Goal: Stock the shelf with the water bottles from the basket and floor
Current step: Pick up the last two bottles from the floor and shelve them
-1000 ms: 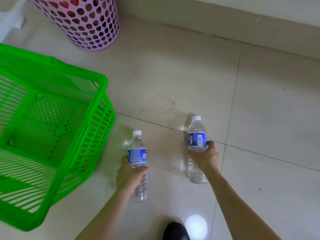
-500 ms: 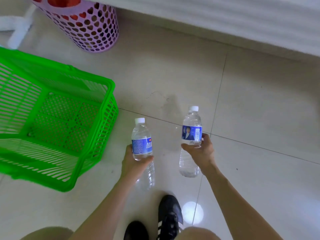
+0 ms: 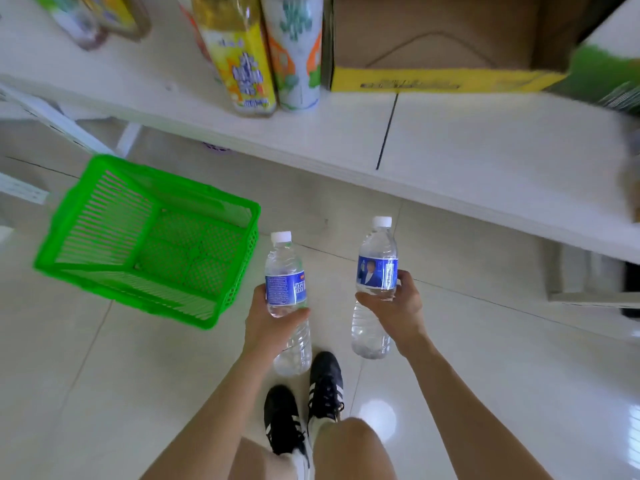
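I hold two clear water bottles with blue labels and white caps, both upright above the tiled floor. My left hand [image 3: 268, 323] grips the left water bottle [image 3: 284, 271] around its middle. My right hand [image 3: 398, 306] grips the right water bottle [image 3: 376, 258] just below its label. The white shelf [image 3: 467, 147] runs across the view ahead of both bottles, with bare surface in front of the right one. The green basket [image 3: 62, 244] sits on the floor to the left, and I see nothing inside it.
On the shelf stand two tall drink bottles, one yellow-labelled [image 3: 239, 57] and one white and green [image 3: 298, 50], beside a yellow cardboard box [image 3: 443, 77]. A green pack [image 3: 609, 77] sits at the far right. My black shoes [image 3: 304, 407] are below the bottles.
Both hands have lifted the bottles up off the floor. My view has risen, bringing the shelf and its goods into sight, and the basket now looks smaller and further left.
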Demonstrator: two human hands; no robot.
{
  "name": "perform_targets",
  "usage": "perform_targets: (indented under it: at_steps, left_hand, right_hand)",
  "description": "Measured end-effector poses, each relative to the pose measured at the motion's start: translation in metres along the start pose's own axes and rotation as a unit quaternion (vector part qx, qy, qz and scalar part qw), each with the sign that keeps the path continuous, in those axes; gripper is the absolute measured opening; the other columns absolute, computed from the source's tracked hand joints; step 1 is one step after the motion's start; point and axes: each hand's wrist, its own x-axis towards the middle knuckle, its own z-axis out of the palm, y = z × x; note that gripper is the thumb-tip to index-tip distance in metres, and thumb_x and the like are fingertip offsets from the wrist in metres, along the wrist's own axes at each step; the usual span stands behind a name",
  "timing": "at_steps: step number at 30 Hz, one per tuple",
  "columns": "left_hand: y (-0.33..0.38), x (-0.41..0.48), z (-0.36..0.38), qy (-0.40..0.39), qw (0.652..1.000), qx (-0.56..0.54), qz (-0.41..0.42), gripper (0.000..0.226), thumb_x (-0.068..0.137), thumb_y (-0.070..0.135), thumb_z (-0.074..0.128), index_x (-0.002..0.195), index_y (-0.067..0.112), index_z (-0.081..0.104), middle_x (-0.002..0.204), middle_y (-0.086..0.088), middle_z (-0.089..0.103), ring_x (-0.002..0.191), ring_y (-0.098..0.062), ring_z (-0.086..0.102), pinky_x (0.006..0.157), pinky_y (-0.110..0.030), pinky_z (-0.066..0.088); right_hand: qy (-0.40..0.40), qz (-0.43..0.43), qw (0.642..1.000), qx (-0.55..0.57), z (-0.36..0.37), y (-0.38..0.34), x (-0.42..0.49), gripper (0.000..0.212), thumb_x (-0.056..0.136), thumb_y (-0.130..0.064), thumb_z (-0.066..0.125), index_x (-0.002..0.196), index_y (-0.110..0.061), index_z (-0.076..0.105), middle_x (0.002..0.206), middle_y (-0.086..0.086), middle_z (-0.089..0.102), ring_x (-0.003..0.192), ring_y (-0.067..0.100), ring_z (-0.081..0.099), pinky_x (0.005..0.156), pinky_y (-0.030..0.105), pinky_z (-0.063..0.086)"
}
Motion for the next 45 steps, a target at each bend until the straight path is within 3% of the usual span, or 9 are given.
perform_targets:
  at_steps: [3, 10, 17, 22, 27, 32, 37, 42, 45]
  left_hand:
    - [0.042, -0.044, -0.021, 0.002, 1.0, -0.005, 0.008, 0.052, 0.063, 0.023, 0.085, 0.105, 0.025, 0.054, 0.088, 0.006, 0.066, 0.081, -0.014, 0.065, 0.058, -0.021, 0.041]
    - [0.131, -0.127, -0.072, -0.002, 0.998, -0.027, 0.049, 0.058, 0.05, 0.034, 0.079, 0.102, 0.024, 0.055, 0.088, 0.005, 0.067, 0.079, -0.015, 0.065, 0.077, -0.035, 0.051]
    - [0.204, -0.182, -0.126, 0.013, 0.993, -0.056, 0.107, 0.056, 0.048, 0.029, 0.079, 0.098, 0.019, 0.055, 0.081, 0.004, 0.066, 0.069, -0.013, 0.062, 0.067, -0.029, 0.048]
    - [0.232, -0.207, -0.18, 0.018, 0.986, -0.081, 0.142, 0.056, 0.059, 0.009, 0.087, 0.105, 0.018, 0.056, 0.089, 0.0, 0.069, 0.073, -0.014, 0.065, 0.065, -0.024, 0.047]
    - [0.254, -0.229, -0.245, 0.026, 0.977, -0.093, 0.193, 0.051, 0.062, 0.013, 0.085, 0.102, 0.029, 0.056, 0.091, 0.007, 0.07, 0.083, -0.014, 0.068, 0.074, -0.03, 0.053]
    - [0.272, -0.248, -0.311, 0.027, 0.965, -0.099, 0.24, 0.061, 0.063, 0.016, 0.086, 0.114, 0.026, 0.053, 0.1, 0.008, 0.066, 0.089, -0.009, 0.065, 0.076, -0.027, 0.05]
    - [0.285, -0.257, -0.362, 0.044, 0.958, -0.1, 0.267, 0.063, 0.063, 0.012, 0.086, 0.113, 0.027, 0.051, 0.097, 0.012, 0.064, 0.086, -0.006, 0.063, 0.071, -0.023, 0.049]
    - [0.297, -0.257, -0.409, 0.056, 0.948, -0.103, 0.296, 0.063, 0.058, 0.016, 0.088, 0.109, 0.032, 0.054, 0.099, 0.011, 0.068, 0.087, -0.008, 0.066, 0.074, -0.026, 0.05]
    - [0.313, -0.253, -0.428, 0.053, 0.943, -0.103, 0.312, 0.064, 0.06, 0.017, 0.088, 0.112, 0.031, 0.053, 0.101, 0.012, 0.067, 0.088, -0.006, 0.065, 0.072, -0.022, 0.049]
  right_hand:
    - [-0.005, -0.009, 1.0, 0.005, -0.022, -0.043, -0.039, 0.057, 0.065, -0.011, 0.087, 0.11, -0.019, 0.052, 0.093, -0.002, 0.066, 0.077, 0.011, 0.065, 0.064, 0.021, 0.048]
    - [-0.013, -0.044, 0.999, 0.012, -0.064, -0.143, -0.113, 0.062, 0.066, -0.011, 0.087, 0.116, -0.018, 0.051, 0.099, -0.002, 0.068, 0.079, 0.01, 0.067, 0.062, 0.019, 0.049]
    - [-0.01, -0.1, 0.995, 0.021, -0.069, -0.229, -0.171, 0.058, 0.066, -0.013, 0.087, 0.112, -0.021, 0.053, 0.095, -0.004, 0.067, 0.077, 0.011, 0.064, 0.062, 0.02, 0.046]
    - [-0.023, -0.142, 0.989, 0.025, -0.056, -0.268, -0.212, 0.064, 0.065, -0.019, 0.089, 0.117, -0.021, 0.052, 0.103, -0.002, 0.067, 0.088, 0.013, 0.066, 0.064, 0.021, 0.048]
    - [-0.037, -0.196, 0.979, 0.035, -0.031, -0.313, -0.258, 0.065, 0.066, -0.019, 0.088, 0.119, -0.022, 0.051, 0.104, -0.003, 0.067, 0.088, 0.008, 0.064, 0.065, 0.021, 0.048]
    - [-0.03, -0.25, 0.967, 0.042, -0.002, -0.355, -0.301, 0.059, 0.061, -0.021, 0.09, 0.11, -0.023, 0.055, 0.097, -0.003, 0.07, 0.086, 0.015, 0.068, 0.078, 0.035, 0.056]
    - [-0.027, -0.299, 0.952, 0.053, 0.024, -0.388, -0.339, 0.058, 0.063, -0.014, 0.089, 0.112, -0.017, 0.056, 0.095, -0.003, 0.069, 0.081, 0.01, 0.065, 0.065, 0.02, 0.047]
    - [-0.027, -0.32, 0.945, 0.056, 0.052, -0.418, -0.364, 0.062, 0.058, -0.024, 0.091, 0.11, -0.023, 0.056, 0.095, -0.006, 0.07, 0.089, 0.016, 0.068, 0.08, 0.037, 0.056]
    - [-0.031, -0.333, 0.94, 0.065, 0.065, -0.44, -0.372, 0.059, 0.062, -0.019, 0.089, 0.111, -0.021, 0.056, 0.096, -0.004, 0.069, 0.087, 0.014, 0.067, 0.077, 0.033, 0.055]
